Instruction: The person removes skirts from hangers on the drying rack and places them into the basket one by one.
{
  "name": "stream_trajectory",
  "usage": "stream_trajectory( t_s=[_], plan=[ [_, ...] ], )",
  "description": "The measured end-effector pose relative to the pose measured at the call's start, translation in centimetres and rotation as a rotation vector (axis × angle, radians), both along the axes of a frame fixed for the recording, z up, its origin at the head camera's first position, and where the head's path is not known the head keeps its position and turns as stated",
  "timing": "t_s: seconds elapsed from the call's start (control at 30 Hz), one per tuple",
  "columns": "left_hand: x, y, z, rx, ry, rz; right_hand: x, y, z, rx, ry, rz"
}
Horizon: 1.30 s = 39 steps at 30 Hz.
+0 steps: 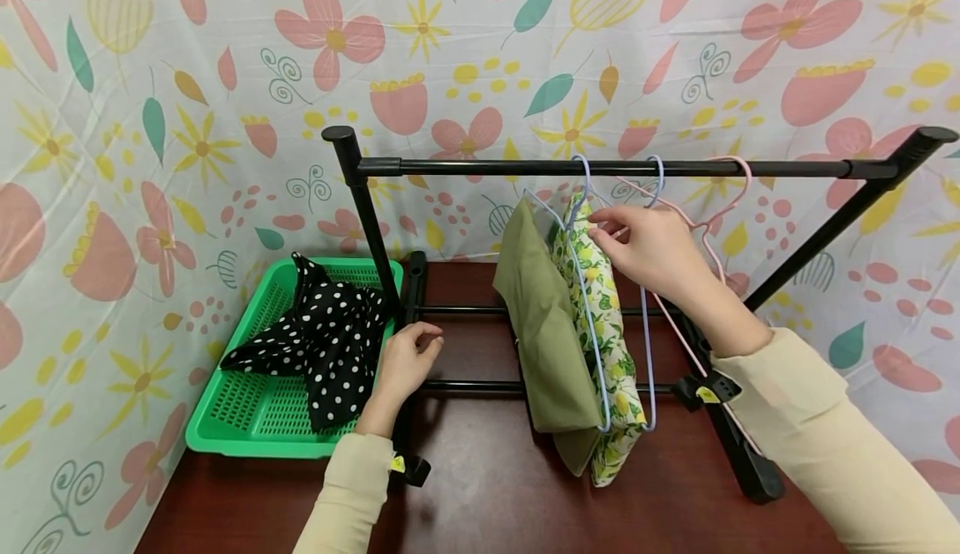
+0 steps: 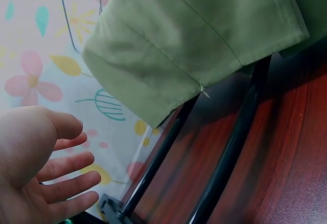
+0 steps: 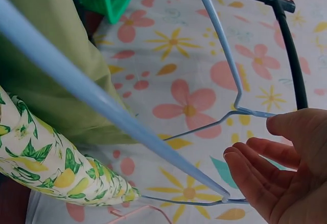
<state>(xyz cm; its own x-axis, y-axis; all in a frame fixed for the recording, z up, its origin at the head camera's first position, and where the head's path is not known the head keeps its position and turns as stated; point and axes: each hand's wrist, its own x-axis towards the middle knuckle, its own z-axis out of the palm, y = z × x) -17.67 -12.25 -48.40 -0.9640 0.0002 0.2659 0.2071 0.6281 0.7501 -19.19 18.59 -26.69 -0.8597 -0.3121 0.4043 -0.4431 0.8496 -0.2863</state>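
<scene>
An olive green garment (image 1: 540, 329) with a small zipper pull (image 2: 203, 90) hangs folded from a light blue hanger (image 1: 587, 304) on the black rail (image 1: 480, 167). Just right of it, a lemon-print garment (image 1: 618, 371) hangs by a second light blue hanger (image 1: 648, 354). My right hand (image 1: 656, 246) is beside the hangers' upper parts, thumb and fingers apart. In the right wrist view its thumb overlaps one hanger's neck (image 3: 250, 112); contact is unclear. My left hand (image 1: 405, 366), fingers loose and holding nothing, is by the green basket's right side.
The green basket (image 1: 262, 446) holds a black polka-dot cloth (image 1: 322, 329). A pink hanger (image 1: 708, 225) hangs bare toward the rail's right. The rack's lower bars (image 1: 472, 386) and feet (image 1: 757, 479) stand on a dark red-brown table (image 1: 480, 487). Behind is a flower-print curtain (image 1: 465, 37).
</scene>
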Motion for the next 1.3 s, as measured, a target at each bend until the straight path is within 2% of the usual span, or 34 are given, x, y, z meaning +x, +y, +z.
stream_trajectory(
  t_s=[0.13, 0.57, 0.7, 0.8, 1.03, 1.3],
  plan=[
    [-0.1, 0.0, 0.0, 0.003, -0.011, 0.001, -0.4, -0.2, -0.2, 0.016, -0.028, -0.017],
    [-0.3, 0.1, -0.2, 0.014, -0.052, -0.001, -1.1, -1.5, 0.0, 0.057, -0.204, -0.045],
    [-0.4, 0.2, -0.4, 0.017, -0.047, 0.005, -1.2, -2.0, 0.0, 0.063, -0.242, -0.069],
    [-0.4, 0.4, -0.5, 0.024, -0.036, 0.005, -1.3, -2.3, 0.0, 0.067, -0.248, -0.084],
    [-1.0, 0.7, -0.9, 0.029, -0.069, 0.007, -1.6, -3.0, -0.4, 0.056, -0.235, -0.106],
    [-1.1, 1.1, -1.0, 0.031, -0.079, -0.002, -1.7, -3.7, -0.6, 0.039, -0.216, -0.128]
  ],
)
